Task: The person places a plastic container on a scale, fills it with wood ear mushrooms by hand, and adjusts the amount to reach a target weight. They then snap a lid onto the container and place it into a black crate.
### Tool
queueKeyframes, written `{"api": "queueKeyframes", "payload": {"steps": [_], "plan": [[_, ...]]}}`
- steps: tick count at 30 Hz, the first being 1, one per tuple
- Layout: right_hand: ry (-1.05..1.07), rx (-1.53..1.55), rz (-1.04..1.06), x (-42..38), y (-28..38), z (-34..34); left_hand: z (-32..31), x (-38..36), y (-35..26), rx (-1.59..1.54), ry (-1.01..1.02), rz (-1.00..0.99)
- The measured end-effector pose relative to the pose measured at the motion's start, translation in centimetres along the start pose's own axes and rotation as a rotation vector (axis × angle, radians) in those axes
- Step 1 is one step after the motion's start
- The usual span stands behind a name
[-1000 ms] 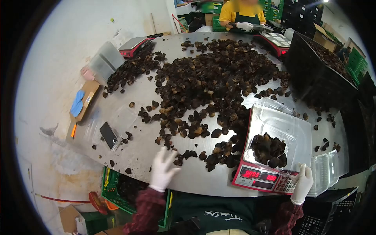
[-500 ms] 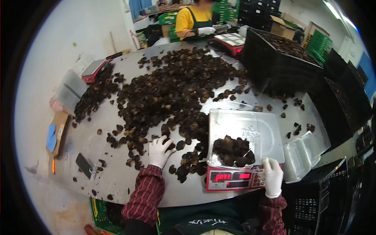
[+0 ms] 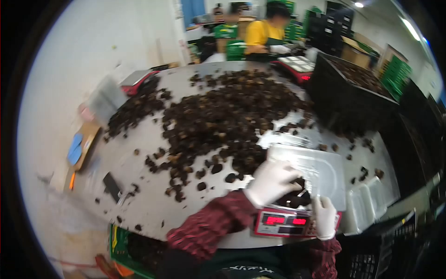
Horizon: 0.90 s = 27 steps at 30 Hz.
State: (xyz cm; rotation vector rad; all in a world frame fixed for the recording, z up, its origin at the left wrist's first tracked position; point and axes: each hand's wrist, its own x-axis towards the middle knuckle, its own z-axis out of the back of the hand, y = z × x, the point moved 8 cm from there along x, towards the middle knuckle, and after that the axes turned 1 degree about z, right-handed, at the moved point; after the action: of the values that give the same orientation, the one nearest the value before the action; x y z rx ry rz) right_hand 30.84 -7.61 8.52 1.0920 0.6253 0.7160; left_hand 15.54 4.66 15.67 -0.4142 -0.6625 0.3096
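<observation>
My left hand (image 3: 274, 182), white-gloved, is over the clear tray, its fingers curled at the dark, mushroom-like pieces (image 3: 297, 199) there; what it grips is hidden. My right hand (image 3: 324, 217), also gloved, is closed at the tray's front right corner, and its fingertips are too blurred to show what they hold. The tray rests on the red scale (image 3: 278, 229), whose red digits are smeared. Behind and left of the scale, a large heap of the same dark pieces (image 3: 213, 116) covers the metal table (image 3: 134, 186).
Clear empty containers (image 3: 362, 207) stand right of the scale. Black crates (image 3: 353, 97) line the right side. A second red scale (image 3: 137, 81) and a dark flat object (image 3: 111, 187) are on the left. Across the table is a co-worker (image 3: 265, 35) beside another scale (image 3: 297, 65).
My left hand has moved right, from the loose pieces on the table to the tray on the scale. My right hand stays at the tray's corner. The camera view has shifted.
</observation>
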Motion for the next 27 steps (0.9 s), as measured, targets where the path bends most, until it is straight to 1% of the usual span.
{"api": "queueKeyframes", "payload": {"steps": [1,2,3,4,5,6,7,8,9,11,13,14,15,16,17,19,21,22,23,24,25,26,27], "plan": [[-0.016,-0.021,0.027,0.2,0.2,0.0,-1.6,0.2,-1.1,0.236,0.144,0.095],[-0.013,-0.012,0.032,0.1,0.6,0.0,-4.1,-0.2,-0.6,0.067,0.206,0.148],[-0.018,-0.003,0.037,0.3,0.6,0.2,-4.5,-0.2,-0.9,0.099,0.275,0.148],[-0.051,-0.141,0.245,1.4,-0.4,1.0,-4.4,-0.1,-0.7,0.007,0.215,0.166],[-0.092,-0.276,0.45,1.2,1.1,0.7,-3.9,-0.2,-0.6,-0.089,0.16,0.178],[-0.059,-0.24,0.33,1.5,0.2,0.8,-3.7,-0.6,-0.3,-0.085,0.155,0.19],[-0.046,-0.239,0.333,1.3,0.4,1.0,-2.6,-0.7,-0.6,-0.073,0.046,0.123],[-0.016,-0.195,0.226,1.0,0.8,0.7,-1.3,-1.0,-0.9,-0.059,-0.061,0.054],[0.013,-0.153,0.118,0.7,0.8,0.6,-0.2,-1.5,-0.4,-0.052,-0.065,0.062],[0.014,-0.144,0.098,0.7,0.7,0.4,4.2,-3.2,1.0,0.006,-0.175,0.048],[-0.085,-0.077,0.188,1.4,-1.3,1.6,7.4,-6.7,5.3,0.246,-0.257,0.206],[-0.13,-0.137,0.306,2.1,-2.9,2.5,8.2,-9.6,9.0,0.355,-0.295,0.232],[-0.134,-0.139,0.301,1.6,-2.1,2.7,10.3,-12.2,12.2,0.445,-0.299,0.458],[-0.124,-0.056,0.163,0.9,-1.4,2.9,12.0,-15.9,16.2,0.279,-0.343,0.738],[-0.117,0.029,0.026,0.5,-1.5,3.1,13.9,-18.6,17.3,0.56,-0.37,0.781],[-0.144,0.018,0.035,0.6,-2.3,3.7,15.4,-23.6,18.9,0.974,-0.453,0.764],[-0.164,-0.003,0.096,0.3,-1.6,3.8,14.5,-28.1,22.8,0.641,-0.395,0.808],[-0.177,-0.011,0.093,0.2,-1.5,3.7,14.3,-28.6,23.1,0.556,-0.361,0.86],[-0.16,0.035,0.033,-0.1,-1.5,3.6,14.0,-28.5,22.8,0.47,-0.324,0.909],[-0.172,-0.02,0.083,0.3,-2.0,3.8,13.7,-27.9,21.9,0.378,-0.312,0.922],[-0.187,-0.08,0.129,0.5,-2.7,4.2,13.4,-27.2,20.6,0.412,-0.335,0.819],[-0.194,-0.119,0.135,0.0,-1.7,4.2,13.2,-27.1,20.0,0.36,-0.37,0.798],[-0.18,-0.03,0.002,-0.8,-0.5,3.8,12.9,-26.7,19.4,0.304,-0.408,0.776]]}}
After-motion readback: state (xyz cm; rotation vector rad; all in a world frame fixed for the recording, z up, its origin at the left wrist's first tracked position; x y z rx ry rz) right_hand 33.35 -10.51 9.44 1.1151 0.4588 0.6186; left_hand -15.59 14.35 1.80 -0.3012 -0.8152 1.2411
